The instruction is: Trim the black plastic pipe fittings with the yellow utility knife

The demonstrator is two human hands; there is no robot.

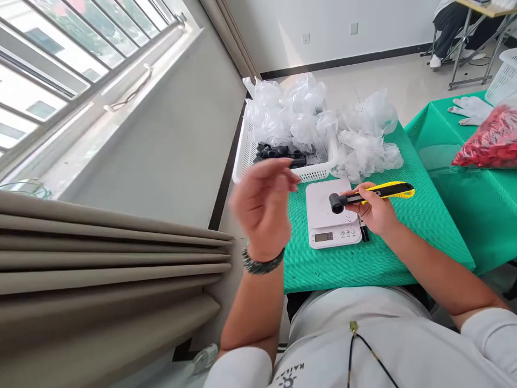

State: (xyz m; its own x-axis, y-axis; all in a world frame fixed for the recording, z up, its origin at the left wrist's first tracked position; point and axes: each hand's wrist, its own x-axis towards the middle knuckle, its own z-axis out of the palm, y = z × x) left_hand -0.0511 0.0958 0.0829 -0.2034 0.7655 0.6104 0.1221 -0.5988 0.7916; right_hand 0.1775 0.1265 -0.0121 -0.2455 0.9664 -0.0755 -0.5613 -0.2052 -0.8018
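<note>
My left hand (264, 207) is raised left of the scale, blurred by motion. Its fingers are loosely bent and apart, and I see nothing in them. In my right hand (374, 207), closed over the scale's right side, is a yellow and black utility knife (390, 191). A black plastic pipe fitting (336, 203) with a round open end sticks out leftward from the same fingers, in line with the knife. Below them sits a white digital scale (323, 207); its display digits are too small to read surely. A black marker-like stick (364, 233) lies at the scale's right edge.
Behind the scale stands a white basket (315, 175) with black fittings (278, 153) and clear plastic bags (283, 110). More bags (367, 145) lie beside it on the green cloth (428, 215). At right are a bag of red parts (495, 140) and a white glove (472, 109).
</note>
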